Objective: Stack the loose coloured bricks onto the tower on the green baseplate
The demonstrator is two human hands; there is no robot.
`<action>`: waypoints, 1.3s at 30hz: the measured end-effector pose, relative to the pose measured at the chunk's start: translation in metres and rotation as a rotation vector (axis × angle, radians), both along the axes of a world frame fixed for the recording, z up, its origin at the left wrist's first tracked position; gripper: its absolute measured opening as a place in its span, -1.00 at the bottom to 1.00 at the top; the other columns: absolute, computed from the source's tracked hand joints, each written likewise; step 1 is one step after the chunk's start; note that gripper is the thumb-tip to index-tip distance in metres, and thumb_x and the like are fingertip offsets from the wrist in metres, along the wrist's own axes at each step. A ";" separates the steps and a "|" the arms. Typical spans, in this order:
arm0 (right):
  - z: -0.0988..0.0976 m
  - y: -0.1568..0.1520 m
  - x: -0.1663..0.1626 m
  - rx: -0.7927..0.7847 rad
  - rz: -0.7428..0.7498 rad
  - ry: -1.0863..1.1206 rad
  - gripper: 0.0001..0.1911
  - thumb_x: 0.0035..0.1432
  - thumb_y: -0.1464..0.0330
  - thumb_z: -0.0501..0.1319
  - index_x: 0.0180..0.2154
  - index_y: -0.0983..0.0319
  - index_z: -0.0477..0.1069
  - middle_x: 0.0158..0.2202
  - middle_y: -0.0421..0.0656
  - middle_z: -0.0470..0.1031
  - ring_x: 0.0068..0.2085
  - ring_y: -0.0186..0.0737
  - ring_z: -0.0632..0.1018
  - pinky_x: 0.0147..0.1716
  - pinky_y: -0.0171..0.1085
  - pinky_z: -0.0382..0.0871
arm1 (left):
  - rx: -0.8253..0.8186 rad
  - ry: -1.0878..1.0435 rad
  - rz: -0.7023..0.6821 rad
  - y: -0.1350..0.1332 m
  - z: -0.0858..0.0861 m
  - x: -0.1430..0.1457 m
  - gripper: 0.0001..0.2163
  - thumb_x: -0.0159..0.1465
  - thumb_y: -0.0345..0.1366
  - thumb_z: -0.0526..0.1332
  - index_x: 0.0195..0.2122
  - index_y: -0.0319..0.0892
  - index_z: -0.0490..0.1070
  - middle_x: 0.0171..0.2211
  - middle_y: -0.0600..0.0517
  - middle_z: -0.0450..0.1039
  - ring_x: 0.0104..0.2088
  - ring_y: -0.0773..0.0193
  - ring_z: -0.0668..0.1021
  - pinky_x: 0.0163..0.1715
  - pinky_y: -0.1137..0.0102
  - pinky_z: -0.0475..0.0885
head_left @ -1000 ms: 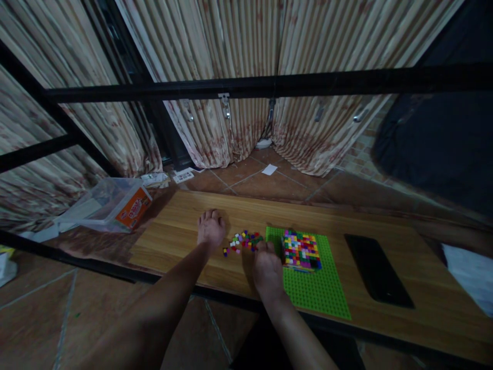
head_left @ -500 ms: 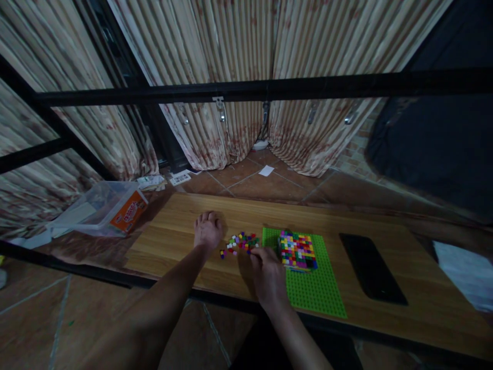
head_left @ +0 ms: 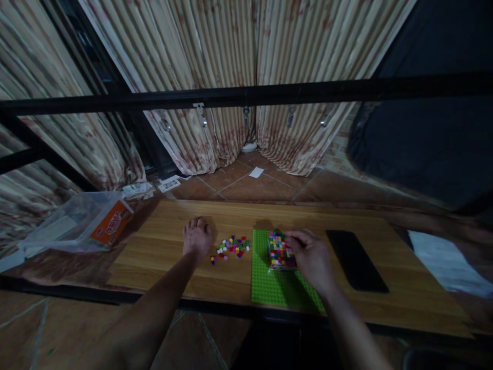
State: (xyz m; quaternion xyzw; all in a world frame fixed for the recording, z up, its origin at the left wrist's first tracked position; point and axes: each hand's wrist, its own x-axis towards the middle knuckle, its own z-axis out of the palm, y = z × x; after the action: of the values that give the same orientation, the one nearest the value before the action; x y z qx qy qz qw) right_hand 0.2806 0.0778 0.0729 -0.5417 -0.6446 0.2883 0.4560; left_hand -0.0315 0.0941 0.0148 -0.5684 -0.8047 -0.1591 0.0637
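Note:
My left hand [head_left: 197, 238] lies on the wooden tabletop, fingers stretched forward, left of a loose scatter of small coloured toy bricks [head_left: 231, 246]. A layered block of many-coloured bricks [head_left: 280, 252] stands on a green studded baseplate [head_left: 265, 290]. Over the block's right side is my right hand [head_left: 313, 259], thumb and fingers pinched together at its upper surface. Anything between those fingertips is too small or hidden to make out. The hand covers part of the block and the plate.
A flat black phone-shaped slab [head_left: 356, 261] lies right of the baseplate on the table [head_left: 154, 252]. A clear plastic bin [head_left: 77, 221] with an orange label stands on the floor at left. White paper [head_left: 449, 264] is at right, and a black rail [head_left: 231, 96] crosses behind.
My right hand has moved right, from the loose bricks to the top of the brick block. My left hand stays resting on the table. The whole view has shifted slightly.

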 end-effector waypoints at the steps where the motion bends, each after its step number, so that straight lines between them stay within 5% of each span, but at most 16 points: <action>1: 0.000 0.004 0.000 -0.003 0.010 -0.025 -0.78 0.15 0.31 0.15 -0.30 0.21 0.58 -0.29 -0.12 0.56 -0.26 -0.19 0.56 -0.20 -0.20 0.43 | 0.001 -0.002 0.000 0.000 0.000 0.000 -0.66 0.31 -0.25 -0.01 0.03 -0.20 0.39 0.08 -0.13 0.42 0.06 0.01 0.41 0.09 0.14 0.28; 11: -0.003 0.026 -0.007 0.090 0.168 -0.291 -0.59 0.15 0.55 0.06 -0.06 0.17 0.54 -0.12 -0.14 0.60 -0.08 -0.21 0.58 0.04 -0.18 0.39 | -0.007 -0.029 0.005 0.001 0.002 0.001 -0.65 0.30 -0.27 -0.02 0.03 -0.17 0.40 0.08 -0.15 0.42 0.07 0.00 0.41 0.09 0.11 0.28; 18: -0.005 0.032 -0.007 0.045 0.189 -0.380 -0.47 0.10 0.56 0.10 0.11 0.19 0.42 -0.23 -0.17 0.58 -0.20 -0.25 0.57 -0.04 -0.21 0.42 | -0.011 -0.010 0.011 0.000 0.001 0.000 -0.65 0.30 -0.25 -0.01 0.02 -0.19 0.39 0.07 -0.15 0.42 0.06 -0.01 0.41 0.08 0.12 0.28; 39: 0.001 0.041 -0.007 -0.167 0.236 -0.158 -0.54 0.07 0.52 0.22 0.04 0.21 0.44 -0.31 -0.21 0.61 -0.31 -0.27 0.59 -0.18 -0.25 0.43 | -0.018 -0.001 0.010 0.000 0.000 0.001 -0.66 0.30 -0.26 -0.01 0.02 -0.20 0.39 0.06 -0.16 0.42 0.06 0.00 0.41 0.07 0.12 0.28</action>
State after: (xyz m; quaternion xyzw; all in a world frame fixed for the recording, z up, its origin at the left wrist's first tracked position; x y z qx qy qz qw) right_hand 0.2732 0.1191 0.0740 -0.5193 -0.7114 0.3491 0.3200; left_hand -0.0302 0.0944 0.0152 -0.5649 -0.8089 -0.1518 0.0589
